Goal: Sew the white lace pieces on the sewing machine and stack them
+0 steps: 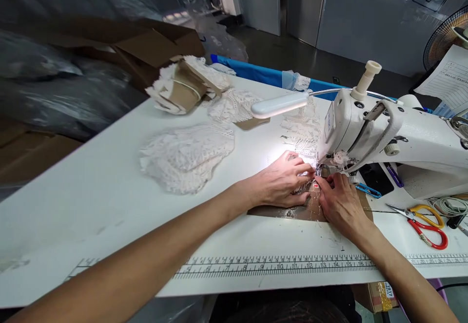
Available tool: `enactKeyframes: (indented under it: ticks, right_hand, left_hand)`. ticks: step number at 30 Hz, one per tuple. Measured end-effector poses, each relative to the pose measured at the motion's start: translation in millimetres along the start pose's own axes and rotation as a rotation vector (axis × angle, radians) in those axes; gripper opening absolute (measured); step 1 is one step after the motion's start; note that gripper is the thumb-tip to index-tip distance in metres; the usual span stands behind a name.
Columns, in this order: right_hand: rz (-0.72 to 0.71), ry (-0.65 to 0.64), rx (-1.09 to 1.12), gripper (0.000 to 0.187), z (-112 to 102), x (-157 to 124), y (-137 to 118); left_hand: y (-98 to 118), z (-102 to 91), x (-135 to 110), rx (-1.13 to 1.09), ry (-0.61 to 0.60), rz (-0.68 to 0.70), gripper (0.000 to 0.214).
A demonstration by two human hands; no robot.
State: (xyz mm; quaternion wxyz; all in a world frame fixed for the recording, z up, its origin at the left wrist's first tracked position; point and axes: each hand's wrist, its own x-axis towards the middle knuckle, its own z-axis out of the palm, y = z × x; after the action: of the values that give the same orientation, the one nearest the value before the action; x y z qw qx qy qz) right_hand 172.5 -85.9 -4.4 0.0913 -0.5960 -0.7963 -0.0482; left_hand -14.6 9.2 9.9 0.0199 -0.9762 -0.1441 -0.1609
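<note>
A white sewing machine (332, 123) stands at the right of the table, its lamp lighting the needle area. My left hand (281, 179) lies left of the presser foot (322, 170), fingers curled down on a piece of white lace (304, 187). Close on the other side, my right hand (341, 199) has its thumb and fingers pinched together at the work's edge by the foot. The fingers partly cover the lace, so its exact shape is hidden. Under both hands is a brown plate (281, 212) with loose threads on it.
Lace pieces (190, 155) lie at left, with a tied lace bundle (183, 86) behind. Scissors (424, 218) and a blue thread snipper (368, 190) are at right. A printed ruler (270, 267) runs along the front edge. Cardboard boxes (153, 45) stand beyond the table.
</note>
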Motion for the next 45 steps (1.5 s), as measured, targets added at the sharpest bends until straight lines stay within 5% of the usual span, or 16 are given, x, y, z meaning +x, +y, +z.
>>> enactKeyframes:
  ticks: [4, 12, 16, 23, 35, 41, 45]
  right_hand:
    - [0.019, -0.008, 0.053, 0.038, -5, -2, 5]
    - [0.126, -0.031, 0.523, 0.042, -19, 8, 40]
    - [0.24, 0.035, 0.494, 0.046, -8, 16, 45]
    - [0.185, 0.008, 0.494, 0.037, -10, 3, 41]
    - [0.233, 0.292, 0.531, 0.02, -6, 0, 43]
    - [0.076, 0.387, 0.56, 0.022, -8, 0, 35]
    - [-0.191, 0.489, 0.656, 0.019, -34, -9, 20]
  left_hand:
    - [0, -1.2, 0, 0.001, -0.016, -0.014, 0.019]
    - [-2, -3.9, 0, -0.014, -0.054, -0.031, 0.027]
    - [-3, -4.2, 0, -0.017, -0.058, -0.032, 0.027]
    - [-2, -3.5, -2, 0.007, -0.065, -0.054, 0.031]
    - [-5, 6.0, -3, -0.009, 0.007, -0.123, 0.04]
    - [-11, 8.7, -5, 0.007, -0.044, -0.241, 0.038]
    - [5, -3.3, -8, 0.166, -0.118, -0.306, 0.03]
